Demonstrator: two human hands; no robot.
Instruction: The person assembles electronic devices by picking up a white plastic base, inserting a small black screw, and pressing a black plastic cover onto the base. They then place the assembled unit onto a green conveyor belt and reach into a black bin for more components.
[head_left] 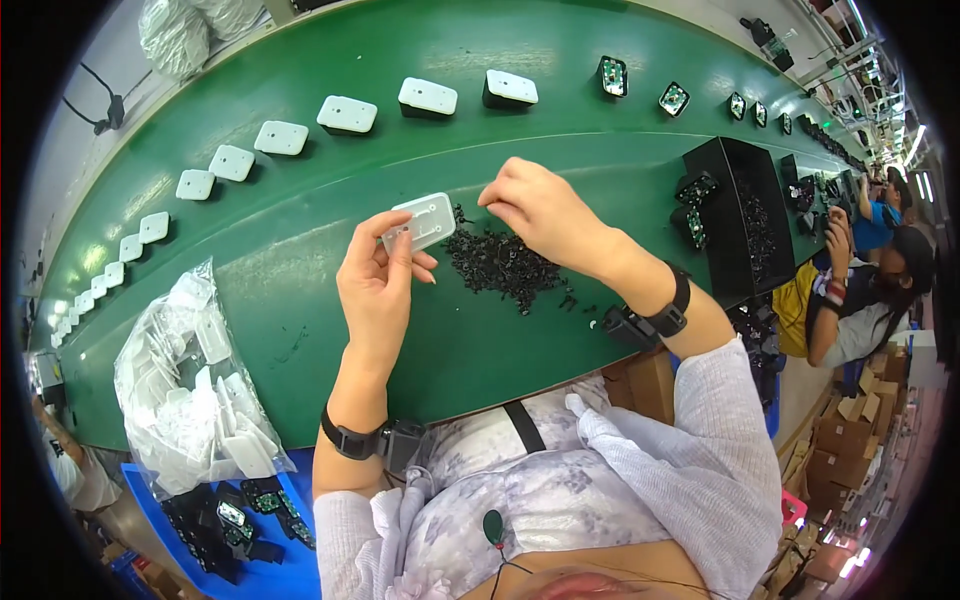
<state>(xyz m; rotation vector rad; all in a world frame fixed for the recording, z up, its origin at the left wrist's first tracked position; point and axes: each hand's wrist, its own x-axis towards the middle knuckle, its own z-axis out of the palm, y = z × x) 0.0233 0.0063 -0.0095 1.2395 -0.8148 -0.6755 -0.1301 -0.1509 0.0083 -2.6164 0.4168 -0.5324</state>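
Observation:
My left hand (378, 270) holds a white plastic cover (432, 222) between thumb and fingers, its holed inner side facing up. Just right of it, my right hand (540, 212) is closed in a pinch. Whatever its fingertips hold is too small to make out. Beneath both hands lies a loose heap of small black plastic parts (505, 268) on the green table. A few of these parts are scattered to the heap's right.
White-topped black housings (347, 116) line the table's far side, with open housings showing circuit boards (613, 77) farther right. A bag of white covers (195, 390) lies left, above a blue bin (185, 545). A black box (715, 240) stands right, near a co-worker (870, 290).

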